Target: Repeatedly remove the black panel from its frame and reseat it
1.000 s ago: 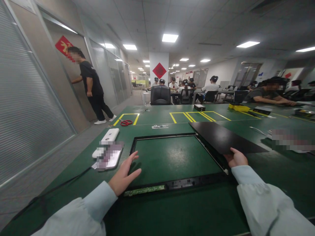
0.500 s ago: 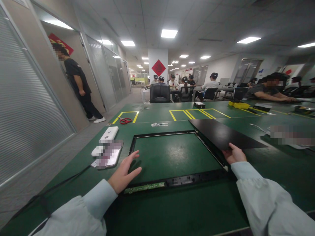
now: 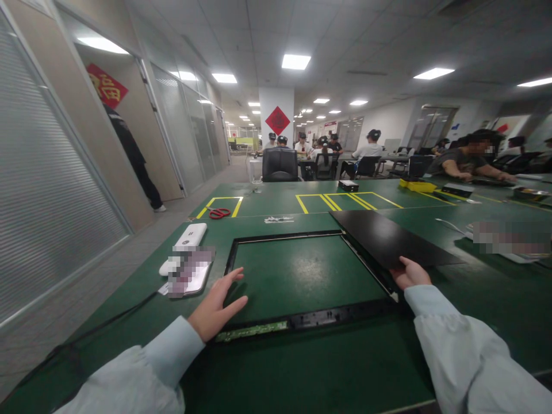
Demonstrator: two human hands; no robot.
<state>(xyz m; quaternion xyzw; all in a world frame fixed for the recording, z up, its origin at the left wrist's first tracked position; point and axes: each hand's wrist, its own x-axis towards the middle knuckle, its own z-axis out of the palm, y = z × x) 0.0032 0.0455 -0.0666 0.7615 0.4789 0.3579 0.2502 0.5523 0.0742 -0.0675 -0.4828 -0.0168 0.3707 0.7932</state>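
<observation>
On the green surface (image 3: 302, 368), a black rectangular frame (image 3: 340, 315) lies flat, with a green circuit board (image 3: 254, 330) in the left part of its near bar. Right hand (image 3: 411, 275): grip closed on the near-left corner of a black panel (image 3: 388, 236), positioned along the frame's right bar. Left hand (image 3: 218, 305): grip spread, thumb apart from fingers, at the frame's near-left corner; contact cannot be determined. Red-handled scissors (image 3: 219, 213) lie beyond the frame.
</observation>
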